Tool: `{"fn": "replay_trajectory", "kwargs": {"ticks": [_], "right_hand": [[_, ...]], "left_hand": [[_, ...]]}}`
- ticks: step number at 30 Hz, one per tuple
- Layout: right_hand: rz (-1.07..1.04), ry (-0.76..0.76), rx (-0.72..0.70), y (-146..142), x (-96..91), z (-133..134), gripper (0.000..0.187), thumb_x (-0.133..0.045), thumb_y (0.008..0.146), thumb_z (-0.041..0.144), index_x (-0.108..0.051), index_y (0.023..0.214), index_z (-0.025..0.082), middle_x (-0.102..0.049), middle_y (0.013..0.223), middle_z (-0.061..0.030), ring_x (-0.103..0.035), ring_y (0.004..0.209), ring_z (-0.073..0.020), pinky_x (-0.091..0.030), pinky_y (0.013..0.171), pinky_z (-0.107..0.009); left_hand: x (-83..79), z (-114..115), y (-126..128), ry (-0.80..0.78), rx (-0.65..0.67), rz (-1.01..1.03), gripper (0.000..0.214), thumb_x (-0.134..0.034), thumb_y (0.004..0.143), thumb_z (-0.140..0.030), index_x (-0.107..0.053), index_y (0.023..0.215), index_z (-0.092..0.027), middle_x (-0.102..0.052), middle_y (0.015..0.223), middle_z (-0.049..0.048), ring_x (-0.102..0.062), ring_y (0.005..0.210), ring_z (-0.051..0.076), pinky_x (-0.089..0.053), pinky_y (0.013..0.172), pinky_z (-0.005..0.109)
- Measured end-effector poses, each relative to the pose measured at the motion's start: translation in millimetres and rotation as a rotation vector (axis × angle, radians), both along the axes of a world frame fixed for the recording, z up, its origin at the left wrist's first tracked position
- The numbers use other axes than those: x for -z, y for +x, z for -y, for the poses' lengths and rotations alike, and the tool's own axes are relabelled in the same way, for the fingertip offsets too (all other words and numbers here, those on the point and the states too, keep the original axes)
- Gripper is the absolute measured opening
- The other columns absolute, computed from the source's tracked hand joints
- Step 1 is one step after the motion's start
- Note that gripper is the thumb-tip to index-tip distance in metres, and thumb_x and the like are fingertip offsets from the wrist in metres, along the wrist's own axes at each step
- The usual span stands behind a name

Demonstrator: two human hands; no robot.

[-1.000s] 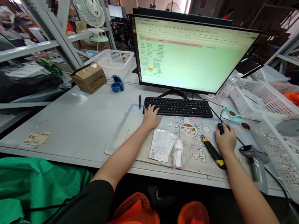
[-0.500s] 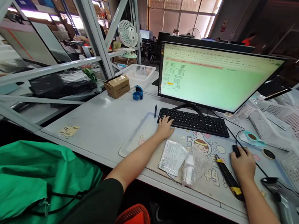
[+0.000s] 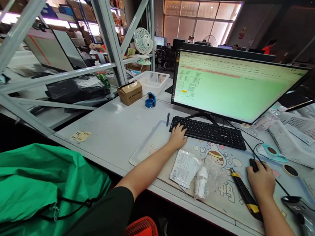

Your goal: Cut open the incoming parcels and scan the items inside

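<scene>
My left hand (image 3: 177, 137) rests with fingers apart on the left end of a black keyboard (image 3: 213, 132). Over at the right, my right hand (image 3: 262, 178) is wrapped round a black computer mouse (image 3: 253, 165). Both lie on or at a cartoon desk mat (image 3: 155, 147). Between my arms are a white foil packet (image 3: 184, 168) and a small white bottle in bubble wrap (image 3: 202, 181). A black and yellow utility knife (image 3: 245, 192) lies just left of my right hand. Behind the keyboard stands a monitor (image 3: 230, 89) showing a spreadsheet.
A cardboard box (image 3: 130, 93) and a blue tape dispenser (image 3: 150, 100) sit at the back left. White baskets (image 3: 292, 137) and a barcode scanner (image 3: 300, 209) line the right side. Metal frame bars (image 3: 107, 30) rise on the left, above a green sack (image 3: 32, 184).
The whole view has shifted slightly, so things appear a little further right and lower. Both hands keep their places on the keyboard and the mouse.
</scene>
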State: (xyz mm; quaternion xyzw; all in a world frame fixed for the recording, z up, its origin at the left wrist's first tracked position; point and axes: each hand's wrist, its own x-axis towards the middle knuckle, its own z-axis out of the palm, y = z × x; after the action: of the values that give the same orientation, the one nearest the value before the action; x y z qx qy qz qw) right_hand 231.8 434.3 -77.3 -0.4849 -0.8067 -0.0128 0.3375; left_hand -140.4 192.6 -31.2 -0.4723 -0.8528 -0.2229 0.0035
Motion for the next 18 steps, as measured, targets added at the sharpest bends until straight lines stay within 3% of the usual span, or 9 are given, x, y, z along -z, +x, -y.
{"fn": "replay_trajectory", "kwargs": {"ticks": [7,13,18], "right_hand": [[-0.029,0.062,-0.026,-2.0,-5.2,1.7,0.063,-0.052,0.091,0.042,-0.072,0.140,0.009,-0.065,0.141,-0.0230,-0.061,0.128,-0.0383,-0.051,0.112,-0.054],[0.025,0.021,0.002,-4.9,-10.3,5.2,0.061,-0.052,0.090,0.039,-0.074,0.137,0.008,-0.065,0.142,-0.0248,-0.062,0.127,-0.0379,-0.052,0.110,-0.053],[0.055,0.022,0.005,-5.4,-8.0,5.5,0.062,-0.051,0.093,0.041,-0.073,0.140,0.008,-0.064,0.144,-0.0248,-0.064,0.124,-0.0386,-0.054,0.107,-0.052]], "left_hand": [[1.2,-2.2,1.4,0.001,-0.012,-0.010,0.065,-0.061,0.100,-0.040,-0.053,0.160,-0.016,-0.038,0.174,0.0179,-0.025,0.167,0.037,-0.026,0.136,0.059],[3.1,-4.1,4.7,0.001,-0.030,-0.013,0.065,-0.056,0.104,-0.050,-0.052,0.162,-0.020,-0.028,0.179,0.0151,-0.018,0.169,0.039,-0.020,0.137,0.062],[-0.4,-0.6,7.9,-0.008,-0.032,-0.066,0.065,-0.059,0.102,-0.050,-0.056,0.159,-0.019,-0.024,0.180,0.0164,-0.023,0.167,0.040,-0.027,0.135,0.062]]}}
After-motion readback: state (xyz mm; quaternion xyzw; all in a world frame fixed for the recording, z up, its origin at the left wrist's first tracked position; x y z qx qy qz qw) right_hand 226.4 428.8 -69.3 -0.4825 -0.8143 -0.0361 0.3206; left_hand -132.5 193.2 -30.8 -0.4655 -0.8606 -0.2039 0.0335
